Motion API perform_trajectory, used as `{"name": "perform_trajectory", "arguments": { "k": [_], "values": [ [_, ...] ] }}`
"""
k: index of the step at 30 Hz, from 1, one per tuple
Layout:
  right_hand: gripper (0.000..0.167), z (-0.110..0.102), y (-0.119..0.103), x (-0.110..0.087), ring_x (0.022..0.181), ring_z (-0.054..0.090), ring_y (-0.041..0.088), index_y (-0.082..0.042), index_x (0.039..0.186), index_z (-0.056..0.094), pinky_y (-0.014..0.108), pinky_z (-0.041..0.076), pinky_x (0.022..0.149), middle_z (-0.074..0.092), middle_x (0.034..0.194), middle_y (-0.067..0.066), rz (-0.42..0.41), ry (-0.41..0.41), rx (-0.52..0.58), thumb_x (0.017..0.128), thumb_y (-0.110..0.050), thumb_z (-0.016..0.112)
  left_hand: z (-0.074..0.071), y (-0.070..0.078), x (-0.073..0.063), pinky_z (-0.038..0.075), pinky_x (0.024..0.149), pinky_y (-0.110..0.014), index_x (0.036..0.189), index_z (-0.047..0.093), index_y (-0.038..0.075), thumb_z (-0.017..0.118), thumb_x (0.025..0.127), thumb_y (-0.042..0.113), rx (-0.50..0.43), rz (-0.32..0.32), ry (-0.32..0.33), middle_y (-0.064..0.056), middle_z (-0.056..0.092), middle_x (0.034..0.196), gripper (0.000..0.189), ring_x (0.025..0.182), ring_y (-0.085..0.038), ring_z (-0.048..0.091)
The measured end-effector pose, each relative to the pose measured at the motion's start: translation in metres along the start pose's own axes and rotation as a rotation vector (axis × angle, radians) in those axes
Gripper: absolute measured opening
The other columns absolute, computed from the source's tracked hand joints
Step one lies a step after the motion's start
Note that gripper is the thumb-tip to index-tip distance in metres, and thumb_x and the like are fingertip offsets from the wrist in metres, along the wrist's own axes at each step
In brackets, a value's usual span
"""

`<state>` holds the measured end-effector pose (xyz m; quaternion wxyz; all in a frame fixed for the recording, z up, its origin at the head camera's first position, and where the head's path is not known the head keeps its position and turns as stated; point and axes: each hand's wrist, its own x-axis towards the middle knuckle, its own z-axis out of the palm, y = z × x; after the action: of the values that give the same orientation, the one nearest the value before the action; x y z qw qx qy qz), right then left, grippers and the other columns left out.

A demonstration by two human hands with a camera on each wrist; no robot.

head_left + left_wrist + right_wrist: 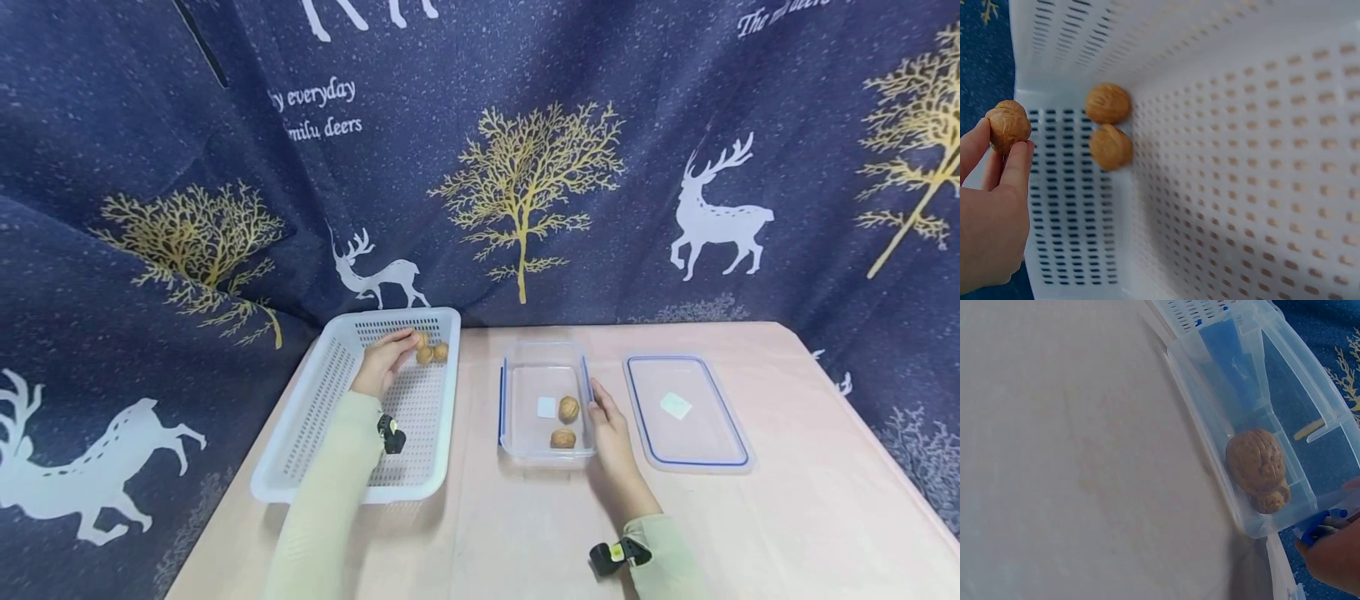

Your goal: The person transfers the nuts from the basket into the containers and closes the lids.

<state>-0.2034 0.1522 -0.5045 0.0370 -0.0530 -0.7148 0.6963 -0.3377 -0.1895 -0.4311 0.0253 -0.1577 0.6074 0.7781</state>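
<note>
My left hand (381,360) pinches a walnut (1009,127) between thumb and fingertips, above the far end of the white perforated basket (270,468). Two more walnuts (1109,125) sit together on the basket's bottom near that end. On the right, my right hand (615,433) holds the right side of a clear plastic container (525,451), its fingers around a blue-edged clip flap in the right wrist view. Inside this container lie two walnuts, one farther back (568,408) and one near the front wall (562,438).
A clear lid (686,442) with a blue seal lies flat on the pale pink tablecloth (510,533), right of the container. A dark blue curtain (375,175) printed with deer and trees hangs right behind the table.
</note>
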Motion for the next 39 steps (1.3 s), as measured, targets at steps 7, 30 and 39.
{"name": "perform_trajectory", "arguments": {
  "k": [7, 30, 39],
  "values": [
    [0.050, 0.000, -0.001, 0.000, 0.146, 0.007, 0.033, -0.007, 0.153, 0.020, 0.047, 0.006, 0.119, 0.013, 0.159, 0.015, 0.003, -0.004, -0.021, 0.104, -0.010, 0.029, 0.019, 0.012, -0.007, 0.049, 0.092, -0.018, 0.130, 0.056, -0.003, 0.067, 0.086, -0.004, -0.013, -0.001, -0.032, 0.000, 0.064, 0.099, 0.045, 0.092, -0.008, 0.063],
    [0.050, 0.000, 0.001, 0.001, 0.146, 0.010, 0.033, -0.006, 0.152, 0.021, 0.046, 0.007, 0.119, 0.016, 0.159, 0.015, -0.002, 0.006, -0.009, 0.104, -0.009, 0.029, 0.098, 0.034, -0.039, 0.050, 0.091, -0.019, 0.127, 0.060, -0.001, 0.069, 0.086, -0.001, -0.048, 0.070, -0.175, -0.009, 0.066, 0.115, 0.042, 0.091, -0.009, 0.065],
    [0.049, 0.000, 0.002, 0.001, 0.145, 0.011, 0.034, -0.004, 0.152, 0.022, 0.046, 0.008, 0.119, 0.017, 0.158, 0.017, -0.020, 0.013, -0.006, 0.103, -0.008, 0.030, 0.130, 0.028, -0.052, 0.050, 0.093, -0.021, 0.126, 0.060, -0.002, 0.068, 0.087, -0.002, -0.069, 0.084, -0.252, -0.016, 0.061, 0.127, 0.040, 0.100, -0.014, 0.065]
  ]
}}
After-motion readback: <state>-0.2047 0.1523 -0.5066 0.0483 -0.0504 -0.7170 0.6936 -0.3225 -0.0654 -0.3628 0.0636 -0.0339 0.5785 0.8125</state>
